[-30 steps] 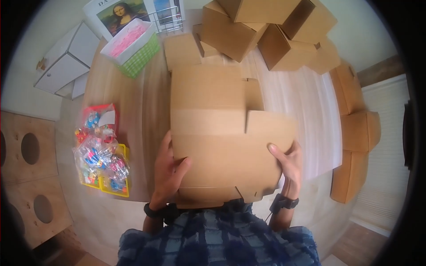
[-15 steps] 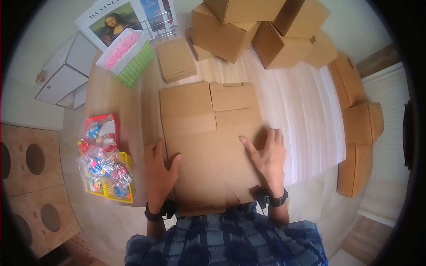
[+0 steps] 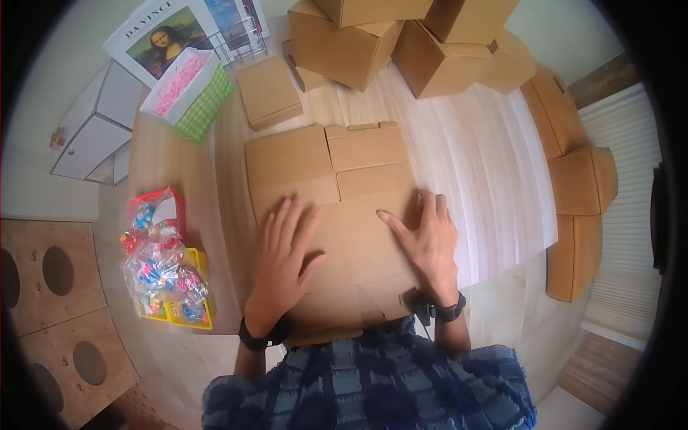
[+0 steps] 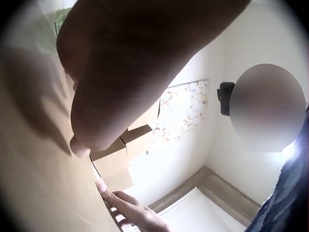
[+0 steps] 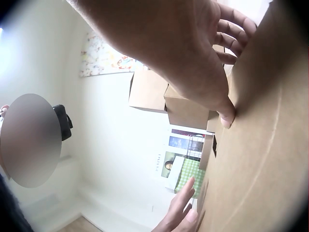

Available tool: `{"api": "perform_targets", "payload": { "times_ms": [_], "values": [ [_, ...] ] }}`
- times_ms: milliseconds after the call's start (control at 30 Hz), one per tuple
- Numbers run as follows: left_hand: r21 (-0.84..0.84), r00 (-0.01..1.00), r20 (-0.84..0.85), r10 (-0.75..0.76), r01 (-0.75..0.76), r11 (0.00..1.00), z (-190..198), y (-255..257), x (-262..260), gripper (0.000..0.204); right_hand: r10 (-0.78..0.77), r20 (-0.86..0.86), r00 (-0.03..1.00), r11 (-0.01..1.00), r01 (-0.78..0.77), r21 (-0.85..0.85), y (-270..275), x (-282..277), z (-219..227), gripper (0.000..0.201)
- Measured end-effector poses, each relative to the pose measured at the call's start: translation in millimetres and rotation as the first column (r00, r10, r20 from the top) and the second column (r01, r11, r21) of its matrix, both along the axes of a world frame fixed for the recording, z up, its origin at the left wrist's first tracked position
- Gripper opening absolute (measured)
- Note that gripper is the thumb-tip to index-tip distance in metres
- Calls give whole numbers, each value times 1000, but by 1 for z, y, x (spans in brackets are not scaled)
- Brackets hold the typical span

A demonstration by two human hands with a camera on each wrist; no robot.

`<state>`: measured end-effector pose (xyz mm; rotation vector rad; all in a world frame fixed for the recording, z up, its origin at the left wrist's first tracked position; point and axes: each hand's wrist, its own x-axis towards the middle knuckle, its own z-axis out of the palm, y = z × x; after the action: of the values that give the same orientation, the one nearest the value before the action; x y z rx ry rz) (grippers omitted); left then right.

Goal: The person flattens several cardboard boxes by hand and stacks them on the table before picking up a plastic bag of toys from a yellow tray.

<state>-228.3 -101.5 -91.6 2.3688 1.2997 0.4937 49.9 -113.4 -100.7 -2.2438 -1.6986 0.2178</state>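
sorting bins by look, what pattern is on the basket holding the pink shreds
Green and white check on the basket; head view shows it best.

Near edge of flat brown cardboard sheet (image 3: 337,215) hidden at 6 o'clock behind blue plaid shirt (image 3: 373,387). Left wrist view: left hand (image 4: 130,72) blurred, cut off at 12 o'clock. Small toys in clear plastic bags (image 3: 165,269): too small to identify.

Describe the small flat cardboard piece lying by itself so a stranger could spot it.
On the round wooden table, look beyond the large flattened cardboard sheet, toward the green checked box. The small folded brown cardboard piece lies there alone, flat, unlike the assembled boxes.
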Motion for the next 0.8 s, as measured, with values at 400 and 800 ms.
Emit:
{"api": "perform_targets", "payload": {
  "times_ms": [400,800],
  "values": [
    [6,992,-95,-84,85,996,-20,6,13,69,139,35,990,963,-143,230,40,44,38,74],
    [32,994,-71,-77,80,996,-21,3,13,67,144,321,936,553,-346,758,216,79,210,100]
  ]
}}
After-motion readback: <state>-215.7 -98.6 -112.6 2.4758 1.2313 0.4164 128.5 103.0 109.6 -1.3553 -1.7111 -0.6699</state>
